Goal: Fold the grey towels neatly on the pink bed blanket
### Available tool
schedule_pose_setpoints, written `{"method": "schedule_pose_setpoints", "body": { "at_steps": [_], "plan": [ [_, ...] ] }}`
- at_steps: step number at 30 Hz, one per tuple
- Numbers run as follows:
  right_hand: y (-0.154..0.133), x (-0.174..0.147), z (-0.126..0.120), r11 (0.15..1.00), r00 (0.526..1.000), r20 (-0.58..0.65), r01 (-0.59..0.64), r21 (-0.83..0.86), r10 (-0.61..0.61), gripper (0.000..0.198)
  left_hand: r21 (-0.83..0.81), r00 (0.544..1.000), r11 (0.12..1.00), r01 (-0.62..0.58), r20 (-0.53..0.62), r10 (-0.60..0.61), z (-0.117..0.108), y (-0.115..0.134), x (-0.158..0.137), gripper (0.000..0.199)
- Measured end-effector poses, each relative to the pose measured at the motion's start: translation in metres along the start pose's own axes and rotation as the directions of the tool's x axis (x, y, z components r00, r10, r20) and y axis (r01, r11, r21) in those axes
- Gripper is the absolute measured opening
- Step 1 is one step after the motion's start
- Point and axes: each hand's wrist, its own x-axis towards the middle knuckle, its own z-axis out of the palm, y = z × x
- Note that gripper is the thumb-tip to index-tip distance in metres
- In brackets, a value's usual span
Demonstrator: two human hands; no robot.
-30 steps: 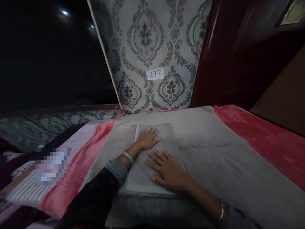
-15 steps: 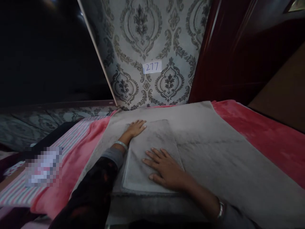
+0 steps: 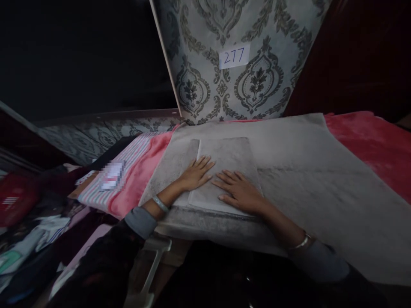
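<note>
Both hands lie flat on a small folded grey towel (image 3: 224, 171). The left hand (image 3: 195, 174) rests on its left edge and the right hand (image 3: 239, 192) on its middle — fingers spread, holding nothing. The towel sits on a big grey cloth (image 3: 305, 171) over a pink blanket (image 3: 362, 137). A paper tag (image 3: 234, 55) reads 277 on the patterned wall (image 3: 257, 25).

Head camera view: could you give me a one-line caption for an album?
Left hand and right hand rest flat on a folded grey cloth atop a larger grey cloth.
</note>
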Motion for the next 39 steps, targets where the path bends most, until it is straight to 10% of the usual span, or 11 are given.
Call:
{"method": "schedule_pose_setpoints", "body": {
  "at_steps": [8, 20, 31, 39],
  "plan": [
    [0.003, -0.017, 0.000, 0.998, 0.998, 0.009, -0.067, 0.016, 0.067, 0.050, -0.031, 0.999, 0.998, 0.049, -0.020, -0.050, 0.002, 0.006, -0.013, 0.058],
    [0.002, -0.108, 0.002, 0.994, 0.976, -0.184, -0.112, 0.010, 0.112, 0.065, 0.064, 0.986, 0.995, -0.071, -0.144, 0.079, 0.013, 0.032, -0.121, 0.072],
    [0.000, -0.107, -0.011, 0.977, 0.994, -0.113, -0.034, -0.210, 0.010, 0.067, 0.234, 0.962, 0.971, -0.045, -0.251, 0.105, 0.027, 0.067, -0.104, 0.048],
    [-0.005, -0.066, -0.054, 0.982, 0.910, -0.399, 0.046, -0.181, -0.116, 0.038, 0.220, 0.921, 0.975, 0.000, -0.381, 0.086, 0.031, 0.091, -0.080, 0.064]
  ]
}}
